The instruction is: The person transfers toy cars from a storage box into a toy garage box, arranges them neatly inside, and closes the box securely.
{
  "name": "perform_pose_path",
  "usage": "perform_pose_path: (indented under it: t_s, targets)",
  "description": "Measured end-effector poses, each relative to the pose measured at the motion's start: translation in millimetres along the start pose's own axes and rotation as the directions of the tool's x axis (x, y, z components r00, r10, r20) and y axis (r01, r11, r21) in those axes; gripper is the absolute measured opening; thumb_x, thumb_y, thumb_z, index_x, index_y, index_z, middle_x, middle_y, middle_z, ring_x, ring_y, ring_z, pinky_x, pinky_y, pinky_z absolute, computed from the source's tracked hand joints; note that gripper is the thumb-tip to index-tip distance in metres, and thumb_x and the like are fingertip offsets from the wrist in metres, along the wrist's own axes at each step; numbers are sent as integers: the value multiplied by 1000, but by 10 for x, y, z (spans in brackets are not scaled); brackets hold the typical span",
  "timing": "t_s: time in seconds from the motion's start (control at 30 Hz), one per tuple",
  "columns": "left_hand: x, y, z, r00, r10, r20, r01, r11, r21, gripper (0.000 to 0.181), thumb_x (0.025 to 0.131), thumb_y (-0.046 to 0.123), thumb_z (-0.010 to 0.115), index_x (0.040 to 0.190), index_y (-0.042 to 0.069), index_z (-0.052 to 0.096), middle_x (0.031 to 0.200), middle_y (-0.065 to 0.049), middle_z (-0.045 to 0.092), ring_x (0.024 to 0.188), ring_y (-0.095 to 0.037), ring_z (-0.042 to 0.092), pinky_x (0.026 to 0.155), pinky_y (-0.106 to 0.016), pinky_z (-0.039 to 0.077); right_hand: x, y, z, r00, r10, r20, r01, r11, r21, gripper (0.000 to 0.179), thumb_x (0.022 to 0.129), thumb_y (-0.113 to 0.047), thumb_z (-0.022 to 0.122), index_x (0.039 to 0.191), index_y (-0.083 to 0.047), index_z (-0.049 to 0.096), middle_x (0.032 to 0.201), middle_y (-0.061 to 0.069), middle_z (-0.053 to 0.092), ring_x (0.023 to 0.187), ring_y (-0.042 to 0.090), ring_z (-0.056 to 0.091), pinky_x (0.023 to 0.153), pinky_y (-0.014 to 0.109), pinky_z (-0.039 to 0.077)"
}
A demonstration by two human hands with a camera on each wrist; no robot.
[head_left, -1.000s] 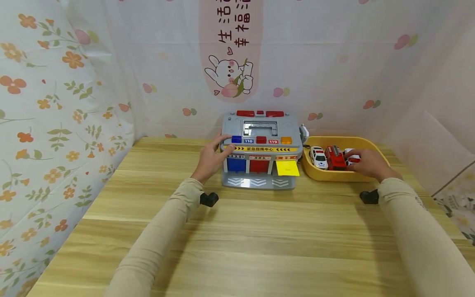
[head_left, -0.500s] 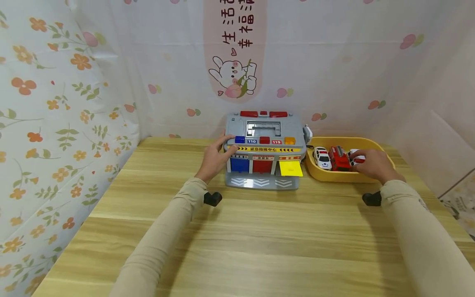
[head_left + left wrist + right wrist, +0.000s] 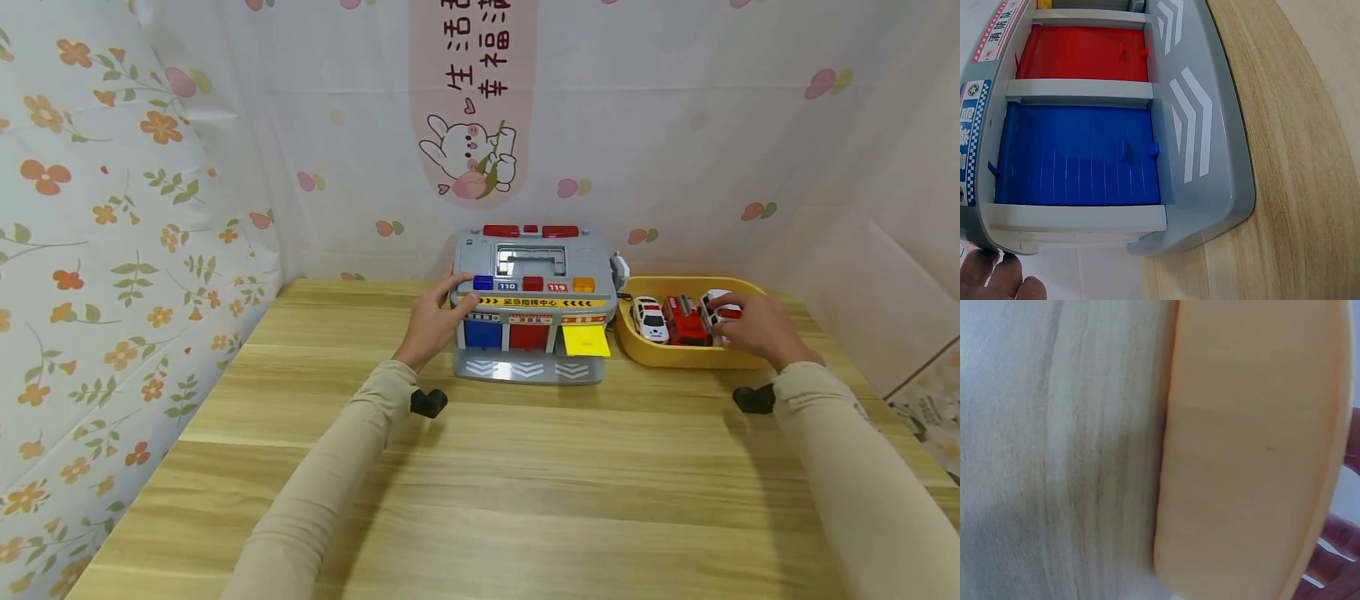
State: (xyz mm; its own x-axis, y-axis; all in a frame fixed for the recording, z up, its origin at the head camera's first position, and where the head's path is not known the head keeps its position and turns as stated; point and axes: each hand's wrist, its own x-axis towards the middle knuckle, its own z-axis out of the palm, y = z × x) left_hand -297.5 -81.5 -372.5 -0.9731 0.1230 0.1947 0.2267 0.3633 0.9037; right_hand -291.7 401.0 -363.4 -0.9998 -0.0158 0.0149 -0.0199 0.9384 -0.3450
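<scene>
A grey toy rescue station (image 3: pixel 528 258) stands at the back of the table. Its blue door (image 3: pixel 1079 156) and red door (image 3: pixel 1085 53) are down, and its yellow door (image 3: pixel 586 340) sticks out raised. My left hand (image 3: pixel 431 325) grips the station's left end, thumb on the front edge; in the left wrist view fingertips (image 3: pixel 1004 278) touch its side. Inside the yellow bin (image 3: pixel 678 357), my right hand (image 3: pixel 761 329) pinches a white toy car (image 3: pixel 714 302) with red markings, partly covered by the fingers. The right wrist view shows mostly the bin's outer wall.
To the left of the held car, a red toy fire truck (image 3: pixel 686 321) and a white toy police car (image 3: pixel 651 320) lie in the bin. The wooden table (image 3: pixel 525 483) runs up to a printed cloth backdrop (image 3: pixel 337 150).
My right hand has taken hold of the white car in the bin and raised it slightly, so more of it shows. My left hand stays on the station. The head view shifted a little.
</scene>
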Motion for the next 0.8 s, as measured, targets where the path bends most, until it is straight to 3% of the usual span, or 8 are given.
perform_pose_path:
  t_s: [0.2, 0.3, 0.43, 0.53, 0.67, 0.8]
  targets:
    - [1, -12, 5, 1000, 8, -3, -8, 1000, 18, 46, 97, 43, 62, 139, 23, 59, 169, -1, 21, 152, -29, 31, 122, -45, 34, -45, -48, -75, 1000, -7, 2, 7, 999, 32, 46, 92, -19, 64, 132, 2, 58, 107, 35, 64, 80, 34, 48, 59, 31, 35]
    - [-3, -10, 3, 1000, 2, -2, -2, 1000, 19, 46, 97, 43, 61, 139, 24, 59, 169, 1, 20, 153, -30, 30, 122, -45, 34, -76, -91, -122, 1000, -20, -17, 21, 999, 49, 46, 92, -18, 64, 133, 2, 58, 105, 35, 66, 68, 28, 45, 53, 31, 34]
    - [-5, -8, -4, 1000, 3, -6, -2, 1000, 15, 47, 97, 43, 61, 140, 24, 58, 169, -1, 19, 153, -30, 30, 122, -46, 33, -120, -161, -187, 999, -22, -42, 24, 999, 39, 47, 93, -20, 65, 135, 1, 57, 131, 40, 56, 91, 46, 55, 56, 34, 42]
    - [-5, -11, -5, 1000, 6, -7, -6, 1000, 9, 47, 98, 43, 61, 140, 23, 58, 169, -3, 19, 153, -29, 30, 122, -46, 33, -148, -193, -224, 998, -29, -47, 30, 1000, 9, 48, 93, -22, 65, 136, 0, 57, 139, 42, 48, 118, 56, 46, 67, 43, 49]
    - [0, -10, 0, 1000, 4, 0, -4, 1000, 12, 46, 98, 43, 61, 140, 23, 58, 169, -1, 19, 153, -27, 30, 123, -45, 33, -202, -221, -276, 998, -46, -50, 46, 999, -8, 48, 93, -22, 65, 135, 1, 57, 137, 42, 49, 116, 56, 47, 73, 51, 52]
    - [1, 3, 4, 1000, -6, 4, 6, 1000, 11, 47, 98, 43, 61, 141, 24, 57, 169, 2, 18, 154, -25, 29, 123, -43, 32, -259, -250, -332, 996, -66, -51, 66, 998, -14, 47, 94, -21, 64, 135, 1, 57, 133, 42, 50, 115, 55, 46, 84, 60, 46]
